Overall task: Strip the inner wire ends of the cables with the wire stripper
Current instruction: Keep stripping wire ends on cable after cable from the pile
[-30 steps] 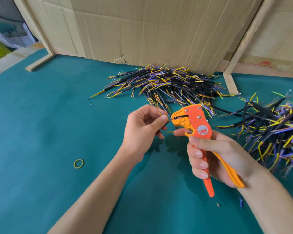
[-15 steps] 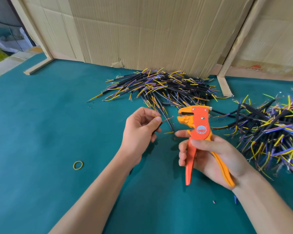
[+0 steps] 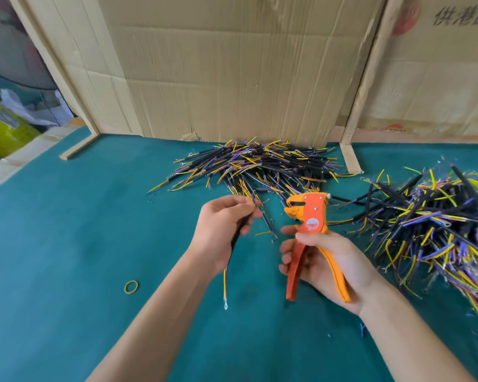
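Note:
My left hand (image 3: 221, 230) grips a black cable (image 3: 233, 242); its inner wire ends stick out past my fingertips, and a yellow wire with a ring terminal hangs below my wrist. My right hand (image 3: 323, 266) holds the orange wire stripper (image 3: 307, 216) upright by its spread handles, jaws pointing left. A gap separates the stripper's jaws from the wire ends. One pile of black cables (image 3: 260, 166) with yellow and purple wires lies behind my hands, and a second pile of cables (image 3: 436, 224) lies at the right.
The green table mat (image 3: 66, 244) carries a yellow rubber band (image 3: 131, 287) at the left. Cardboard panels (image 3: 232, 64) and wooden strips wall off the back. Small bits of stripped insulation (image 3: 362, 330) lie near my right forearm.
The stripper's handles have sprung open and its jaws have come away from the cable end. My left hand has drawn the cable slightly left, and the view has tilted up.

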